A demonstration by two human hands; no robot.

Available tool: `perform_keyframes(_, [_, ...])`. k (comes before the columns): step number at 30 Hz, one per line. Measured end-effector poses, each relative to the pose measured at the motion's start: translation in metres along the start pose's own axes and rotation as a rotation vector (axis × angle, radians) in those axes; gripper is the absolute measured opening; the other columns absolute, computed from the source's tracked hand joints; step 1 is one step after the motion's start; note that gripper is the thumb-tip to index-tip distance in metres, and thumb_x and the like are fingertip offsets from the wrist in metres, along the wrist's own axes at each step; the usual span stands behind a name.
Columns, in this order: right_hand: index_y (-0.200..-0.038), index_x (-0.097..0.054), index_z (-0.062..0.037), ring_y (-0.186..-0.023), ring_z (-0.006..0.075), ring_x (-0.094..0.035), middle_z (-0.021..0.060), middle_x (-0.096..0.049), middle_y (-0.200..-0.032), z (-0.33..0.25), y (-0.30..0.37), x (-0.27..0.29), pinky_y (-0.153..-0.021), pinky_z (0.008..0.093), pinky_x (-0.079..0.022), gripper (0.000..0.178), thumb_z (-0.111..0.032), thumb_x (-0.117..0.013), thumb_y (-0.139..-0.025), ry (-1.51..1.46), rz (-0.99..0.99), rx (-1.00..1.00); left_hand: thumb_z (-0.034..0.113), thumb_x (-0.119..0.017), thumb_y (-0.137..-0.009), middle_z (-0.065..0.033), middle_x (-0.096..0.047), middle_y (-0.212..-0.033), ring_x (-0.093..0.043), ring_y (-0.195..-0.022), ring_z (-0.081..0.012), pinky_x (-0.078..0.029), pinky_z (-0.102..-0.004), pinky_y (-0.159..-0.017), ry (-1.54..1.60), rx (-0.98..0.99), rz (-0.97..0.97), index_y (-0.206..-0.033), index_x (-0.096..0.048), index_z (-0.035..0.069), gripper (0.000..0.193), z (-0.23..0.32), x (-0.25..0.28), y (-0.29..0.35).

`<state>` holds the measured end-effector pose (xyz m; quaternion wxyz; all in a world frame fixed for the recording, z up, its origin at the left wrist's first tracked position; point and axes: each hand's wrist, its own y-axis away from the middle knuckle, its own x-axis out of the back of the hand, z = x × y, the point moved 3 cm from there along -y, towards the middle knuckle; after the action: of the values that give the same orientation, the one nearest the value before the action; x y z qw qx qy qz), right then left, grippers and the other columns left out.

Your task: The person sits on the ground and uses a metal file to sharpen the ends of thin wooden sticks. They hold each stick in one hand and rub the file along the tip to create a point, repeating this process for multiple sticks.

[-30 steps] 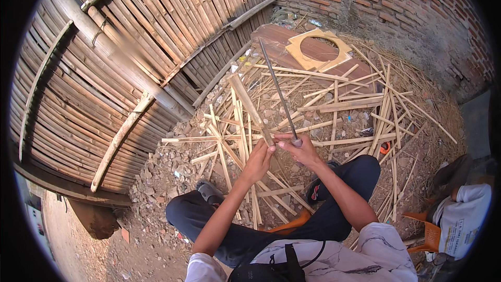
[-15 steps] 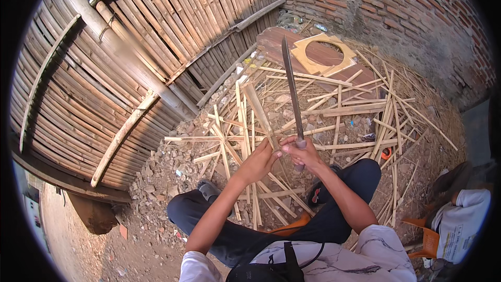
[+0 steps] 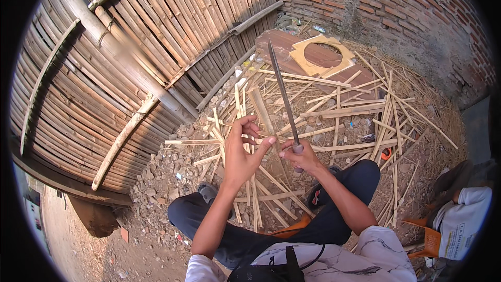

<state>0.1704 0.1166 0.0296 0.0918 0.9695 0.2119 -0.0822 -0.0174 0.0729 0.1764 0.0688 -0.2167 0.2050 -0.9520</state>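
Observation:
My right hand [image 3: 303, 157] is wrapped round the handle of a long machete [image 3: 284, 94], whose narrow dark blade points up and away. A flat bamboo slat [image 3: 263, 112] stands tilted beside the blade, its lower part close to my right thumb; whether those fingers also pinch it I cannot tell. Left of the slat, my left hand [image 3: 244, 151] is open, fingers curved and apart, with the thumb tip at or very near the slat's edge. Between and beyond my knees lie many split bamboo strips [image 3: 250, 193], crossing one another on the ground.
A bamboo wall [image 3: 172, 31] rises at left, a brick wall [image 3: 396, 10] at the back. Brown boards [image 3: 276, 47] bear a yellowish panel [image 3: 300, 57] with a round hole. Rubble [image 3: 156, 177] covers the ground. Another person's sleeve [image 3: 464, 219] shows at right, beside an orange chair [image 3: 430, 240].
My left hand has let go of the bamboo slat and spread its fingers, shifting slightly left. The machete blade has tilted further left, while my right hand stays near the same place.

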Motion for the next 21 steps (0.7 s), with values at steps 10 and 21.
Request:
perform_keyframes(10, [-0.102,-0.071,-0.0015,-0.047,0.0035,-0.041,-0.0052,-0.055,-0.061,0.001,0.002,0.001,-0.043,0.0244,-0.027,0.025,-0.019,-0.082,-0.088,0.043,0.020,-0.007,-0.002,-0.078,-0.087,-0.0092,-0.073,-0.097,-0.068,-0.086,-0.0119,-0.057,-0.0257,-0.069,0.013,-0.165,0.301,-0.108,-0.073,-0.001,0.022,0.018,0.006,-0.004])
perform_keyframes(21, [-0.102,-0.071,-0.0013,-0.046,0.0037,-0.041,-0.0055,-0.053,-0.059,0.004,0.002,0.002,-0.043,0.0250,-0.027,0.025,-0.020,-0.081,-0.088,0.003,-0.006,0.004,0.009,-0.060,-0.103,-0.0060,-0.063,-0.094,-0.063,-0.086,-0.0117,-0.052,-0.0260,-0.069,0.180,-0.046,0.192,-0.103,-0.061,0.001,0.007,0.000,-0.003,-0.011])
